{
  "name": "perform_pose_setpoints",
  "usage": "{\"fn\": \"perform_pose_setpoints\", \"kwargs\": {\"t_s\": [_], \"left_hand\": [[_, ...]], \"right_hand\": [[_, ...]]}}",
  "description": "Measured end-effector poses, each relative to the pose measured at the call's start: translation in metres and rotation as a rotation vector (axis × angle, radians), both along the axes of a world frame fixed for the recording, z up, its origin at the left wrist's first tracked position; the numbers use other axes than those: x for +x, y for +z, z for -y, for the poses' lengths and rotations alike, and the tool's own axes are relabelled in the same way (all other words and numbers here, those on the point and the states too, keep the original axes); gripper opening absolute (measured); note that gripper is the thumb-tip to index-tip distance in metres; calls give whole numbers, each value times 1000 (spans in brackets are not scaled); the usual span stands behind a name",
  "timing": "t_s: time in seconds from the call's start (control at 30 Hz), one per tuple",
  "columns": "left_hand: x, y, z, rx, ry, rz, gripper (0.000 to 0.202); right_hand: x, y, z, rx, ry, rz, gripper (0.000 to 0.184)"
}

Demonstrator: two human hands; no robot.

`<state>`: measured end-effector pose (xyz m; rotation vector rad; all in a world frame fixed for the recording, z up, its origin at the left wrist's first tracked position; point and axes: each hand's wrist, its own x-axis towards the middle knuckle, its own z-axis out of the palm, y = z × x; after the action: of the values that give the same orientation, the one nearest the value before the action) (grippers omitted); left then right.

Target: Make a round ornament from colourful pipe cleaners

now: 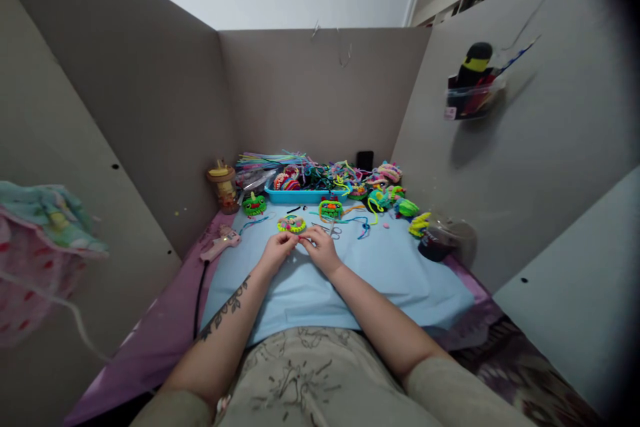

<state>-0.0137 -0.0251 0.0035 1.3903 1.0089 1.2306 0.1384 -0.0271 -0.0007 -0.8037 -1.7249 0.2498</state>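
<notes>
My left hand point(280, 249) and my right hand point(321, 250) meet over the blue cloth, fingertips pinched together. Between them shows a small red-pink piece point(299, 238), too tiny to make out its kind. Just beyond the fingertips lies a fuzzy yellow-green and pink face-like craft piece point(291, 223). To the right of it are scissors point(334, 233) and a green fuzzy craft piece point(331, 209) with an orange edge. Farther left sits another green fuzzy face point(255, 205). Short dark bits lie between these pieces.
Behind stands a blue tray point(306, 197) of colourful fuzzy stems and craft pieces. A pink glue gun point(220, 245) and a lidded cup point(223, 188) are at left. At right are a dark container point(436, 247) and more fuzzy pieces point(393, 200). Grey panels enclose the table.
</notes>
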Motion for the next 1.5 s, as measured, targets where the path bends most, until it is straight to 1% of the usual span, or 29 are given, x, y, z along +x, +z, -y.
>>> {"fn": "perform_pose_setpoints", "kwargs": {"t_s": [0.13,0.37,0.73,0.93,1.0,1.1,1.2,1.27,1.37,1.5], "left_hand": [[0,0,0,-36,-19,24,36],[-1,0,0,-56,-25,38,38],[0,-3,-1,34,-13,-51,34],[-2,-3,-4,159,56,-161,26],[-2,-2,-5,180,70,-176,25],[-1,-1,-5,180,80,-170,25],[1,0,-4,166,56,-135,27],[2,1,-3,157,52,-116,28],[3,2,-3,156,85,-109,27],[3,3,-2,175,104,-89,24]], "right_hand": [[0,3,3,-48,-5,1,12],[0,3,4,-89,0,-9,14],[0,5,3,-99,33,-42,13],[-3,6,0,-270,90,-133,13],[-4,6,-2,-301,105,-159,13],[-5,5,-2,-275,82,-156,12],[-5,6,0,-217,28,-124,12],[-4,6,1,-210,2,-132,12],[-4,6,2,-255,-8,-169,13],[-4,5,1,-350,46,-214,15]]}}
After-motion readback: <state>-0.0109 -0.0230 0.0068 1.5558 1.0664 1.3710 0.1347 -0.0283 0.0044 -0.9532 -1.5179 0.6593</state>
